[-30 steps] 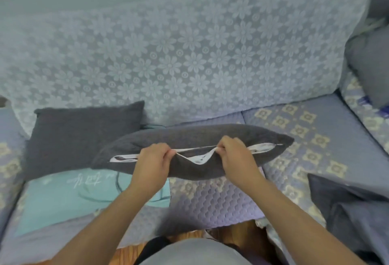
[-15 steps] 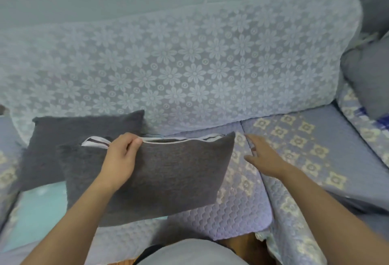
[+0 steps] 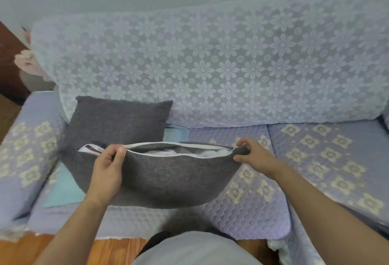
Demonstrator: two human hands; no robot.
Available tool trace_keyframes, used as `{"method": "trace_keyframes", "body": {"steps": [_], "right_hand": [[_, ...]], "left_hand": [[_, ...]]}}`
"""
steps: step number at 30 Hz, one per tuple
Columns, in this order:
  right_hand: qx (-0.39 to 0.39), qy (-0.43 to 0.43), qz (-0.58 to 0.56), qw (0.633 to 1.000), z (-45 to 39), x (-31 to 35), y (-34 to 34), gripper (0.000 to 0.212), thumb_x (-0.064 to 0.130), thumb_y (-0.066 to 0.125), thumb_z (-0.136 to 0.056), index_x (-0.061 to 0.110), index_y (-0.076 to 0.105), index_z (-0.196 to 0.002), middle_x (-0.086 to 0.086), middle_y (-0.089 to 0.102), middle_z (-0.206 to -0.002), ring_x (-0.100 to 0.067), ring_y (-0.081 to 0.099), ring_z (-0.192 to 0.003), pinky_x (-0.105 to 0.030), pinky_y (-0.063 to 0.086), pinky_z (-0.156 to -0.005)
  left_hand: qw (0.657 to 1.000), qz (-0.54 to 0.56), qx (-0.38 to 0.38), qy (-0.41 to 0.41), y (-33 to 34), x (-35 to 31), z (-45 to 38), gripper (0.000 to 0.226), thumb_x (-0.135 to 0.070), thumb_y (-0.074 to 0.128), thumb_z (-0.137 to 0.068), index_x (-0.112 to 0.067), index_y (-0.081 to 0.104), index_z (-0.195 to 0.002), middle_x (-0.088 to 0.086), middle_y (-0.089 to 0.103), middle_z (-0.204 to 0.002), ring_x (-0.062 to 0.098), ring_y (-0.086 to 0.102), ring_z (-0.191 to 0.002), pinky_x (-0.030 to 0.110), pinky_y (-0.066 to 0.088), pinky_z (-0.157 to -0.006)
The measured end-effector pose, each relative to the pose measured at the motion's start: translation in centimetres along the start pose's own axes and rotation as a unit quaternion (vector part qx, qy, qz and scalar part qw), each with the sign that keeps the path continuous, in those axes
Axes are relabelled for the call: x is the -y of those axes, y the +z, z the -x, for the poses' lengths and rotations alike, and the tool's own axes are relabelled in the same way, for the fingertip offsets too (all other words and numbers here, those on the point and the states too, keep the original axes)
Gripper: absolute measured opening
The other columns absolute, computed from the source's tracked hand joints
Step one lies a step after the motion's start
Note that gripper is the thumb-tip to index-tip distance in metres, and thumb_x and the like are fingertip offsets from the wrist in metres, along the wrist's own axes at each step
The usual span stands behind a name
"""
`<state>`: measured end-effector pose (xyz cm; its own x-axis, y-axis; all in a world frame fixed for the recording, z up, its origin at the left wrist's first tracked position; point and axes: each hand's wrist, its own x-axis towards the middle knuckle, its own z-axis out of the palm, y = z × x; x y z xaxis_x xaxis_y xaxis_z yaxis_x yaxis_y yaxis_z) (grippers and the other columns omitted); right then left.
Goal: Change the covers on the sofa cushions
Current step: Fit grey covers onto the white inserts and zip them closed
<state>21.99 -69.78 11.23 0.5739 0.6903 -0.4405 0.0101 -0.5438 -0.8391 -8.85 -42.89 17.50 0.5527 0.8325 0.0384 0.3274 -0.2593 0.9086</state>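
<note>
A dark grey cushion cover (image 3: 168, 176) with a cushion inside hangs above the sofa seat, its open zipper edge up. White filling shows through the opening (image 3: 181, 152). My left hand (image 3: 108, 167) grips the near lip of the opening toward its left end, thumb on top. My right hand (image 3: 251, 155) pinches the right end of the opening. A second dark grey cushion (image 3: 117, 121) leans against the sofa back behind, at the left.
A light blue cloth (image 3: 63, 189) lies on the seat under the held cushion. The sofa back wears a white floral lace cover (image 3: 210, 64). Quilted purple mats (image 3: 315, 159) cover the seats. Wooden floor (image 3: 63, 250) shows below.
My right hand, which hung free half a second ago, has come back and taken the cover's right end. The cushion now sags between both hands. The view has shifted right.
</note>
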Motion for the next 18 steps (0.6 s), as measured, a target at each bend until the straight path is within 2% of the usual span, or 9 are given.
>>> {"method": "trace_keyframes", "body": {"steps": [2, 5, 6, 10, 13, 15, 16, 17, 18], "right_hand": [[0.029, -0.002, 0.009, 1.0, 1.2, 0.6, 0.5, 0.027, 0.016, 0.073, -0.09, 0.022, 0.062, -0.113, 0.001, 0.062, -0.11, -0.018, 0.062, -0.102, -0.033, 0.052, -0.083], [0.036, -0.052, 0.093, 0.994, 3.9, 1.9, 0.6, 0.01, 0.018, 0.07, -0.092, 0.026, 0.073, -0.097, 0.01, 0.067, -0.094, 0.002, 0.061, -0.085, -0.015, 0.045, -0.07], [0.024, -0.067, 0.111, 0.991, 4.8, 2.2, 0.4, 0.009, 0.019, 0.068, -0.093, 0.026, 0.073, -0.093, 0.011, 0.067, -0.089, 0.003, 0.06, -0.081, -0.015, 0.044, -0.068], [-0.006, -0.093, 0.18, 0.979, 8.6, 2.5, 0.0, 0.016, 0.027, 0.059, -0.099, 0.021, 0.068, -0.087, 0.003, 0.063, -0.086, -0.007, 0.057, -0.078, -0.034, 0.047, -0.074], [-0.073, -0.102, 0.082, 0.989, 11.8, 2.3, 0.5, 0.015, 0.024, 0.056, -0.101, 0.022, 0.067, -0.091, 0.008, 0.062, -0.089, -0.003, 0.057, -0.083, -0.023, 0.044, -0.075], [-0.097, -0.097, 0.002, 0.99, 13.6, 2.6, 1.5, 0.015, 0.021, 0.056, -0.1, 0.022, 0.068, -0.091, 0.008, 0.065, -0.086, -0.003, 0.06, -0.08, -0.019, 0.044, -0.07], [-0.104, -0.097, -0.006, 0.99, 14.2, 2.8, 2.1, 0.017, 0.02, 0.056, -0.1, 0.024, 0.068, -0.089, 0.011, 0.065, -0.082, -0.002, 0.06, -0.077, -0.015, 0.043, -0.067], [-0.11, -0.1, 0.0, 0.989, 14.5, 2.8, 2.8, 0.019, 0.019, 0.056, -0.1, 0.027, 0.066, -0.086, 0.016, 0.064, -0.079, 0.001, 0.059, -0.075, -0.012, 0.041, -0.065], [-0.117, -0.103, 0.003, 0.988, 14.8, 3.0, 3.4, 0.021, 0.019, 0.057, -0.1, 0.03, 0.065, -0.085, 0.02, 0.063, -0.076, 0.004, 0.059, -0.074, -0.01, 0.041, -0.064]], "left_hand": [[0.997, 0.039, -0.037, -0.052, -0.4, 1.7, 0.8, 0.028, -0.024, 0.05, -0.106, -0.016, 0.065, -0.084, -0.004, 0.063, -0.081, 0.011, 0.054, -0.083, 0.033, 0.041, -0.079], [0.985, 0.082, -0.078, -0.126, -0.7, 3.4, 2.3, 0.032, -0.028, 0.05, -0.106, -0.018, 0.065, -0.08, 0.001, 0.06, -0.082, 0.017, 0.052, -0.086, 0.036, 0.039, -0.079], [0.981, 0.091, -0.083, -0.15, -0.5, 3.7, 2.9, 0.032, -0.03, 0.049, -0.106, -0.019, 0.066, -0.081, 0.002, 0.06, -0.085, 0.017, 0.052, -0.088, 0.036, 0.039, -0.082], [0.966, 0.09, -0.073, -0.231, 1.6, 4.4, 4.5, 0.032, -0.038, 0.046, -0.106, -0.017, 0.066, -0.092, 0.001, 0.061, -0.096, 0.018, 0.054, -0.1, 0.039, 0.04, -0.093], [0.972, -0.071, 0.021, -0.224, 3.8, 4.3, 4.7, 0.03, -0.035, 0.046, -0.107, -0.014, 0.066, -0.099, 0.004, 0.065, -0.098, 0.024, 0.059, -0.098, 0.04, 0.045, -0.087], [0.94, -0.233, 0.132, -0.21, 5.0, 3.9, 4.7, 0.026, -0.028, 0.051, -0.105, -0.014, 0.068, -0.091, 0.008, 0.068, -0.094, 0.026, 0.062, -0.09, 0.039, 0.047, -0.078], [0.922, -0.299, 0.167, -0.179, 5.6, 3.1, 4.9, 0.022, -0.024, 0.055, -0.103, -0.014, 0.069, -0.09, 0.008, 0.069, -0.095, 0.025, 0.062, -0.088, 0.039, 0.049, -0.079], [0.919, -0.327, 0.175, -0.132, 6.3, 2.3, 5.3, 0.017, -0.021, 0.059, -0.1, -0.015, 0.072, -0.09, 0.007, 0.07, -0.097, 0.023, 0.062, -0.088, 0.038, 0.05, -0.082], [0.932, -0.314, 0.168, -0.074, 7.1, 1.0, 5.9, 0.013, -0.019, 0.063, -0.097, -0.018, 0.074, -0.092, 0.002, 0.068, -0.097, 0.021, 0.063, -0.091, 0.036, 0.05, -0.086]]}}
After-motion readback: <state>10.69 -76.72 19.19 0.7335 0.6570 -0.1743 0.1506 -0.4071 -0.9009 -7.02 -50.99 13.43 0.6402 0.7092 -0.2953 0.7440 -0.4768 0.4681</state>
